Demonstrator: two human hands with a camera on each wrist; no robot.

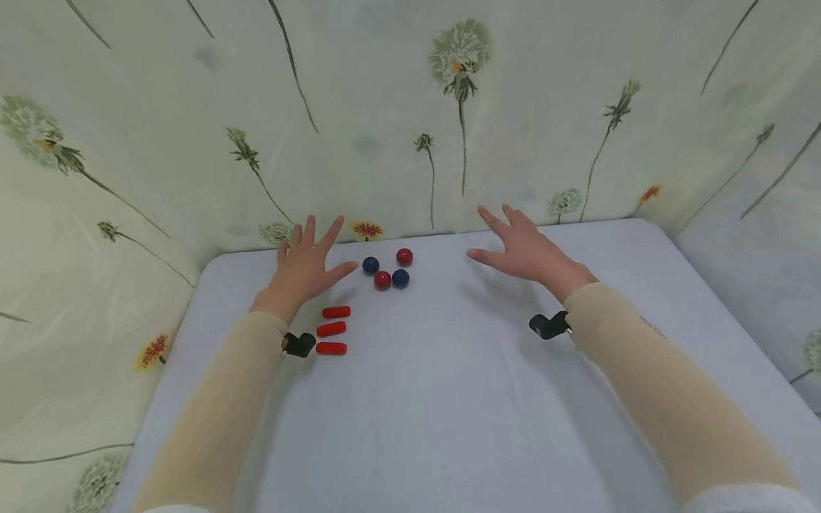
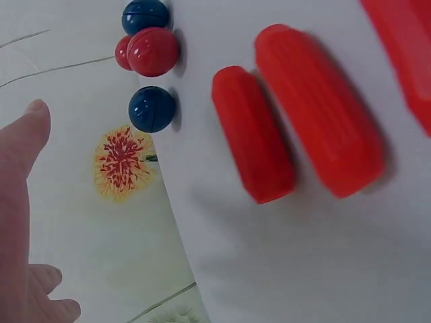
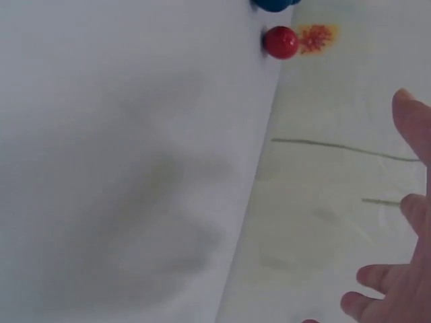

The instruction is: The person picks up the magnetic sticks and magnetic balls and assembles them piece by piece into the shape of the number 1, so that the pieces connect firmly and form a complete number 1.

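Observation:
My left hand [image 1: 301, 269] hovers over the left part of the table with its fingers spread, holding nothing. Just right of its thumb are two dark blue balls [image 1: 400, 278] and two red balls [image 1: 382, 280], grouped near the table's back edge. Below that hand, three red ridged sticks [image 1: 331, 328] lie roughly parallel; the left wrist view shows two red sticks [image 2: 320, 111] whole and part of a third. My right hand [image 1: 527, 249] is held above the table, right of the balls, its fingers spread and nothing in them.
A white-covered table [image 1: 436, 413] spreads under both arms. Behind it and at its sides hangs a pale curtain [image 1: 372, 85] printed with dandelions. Small black wrist devices [image 1: 549, 325] sit on both beige sleeves.

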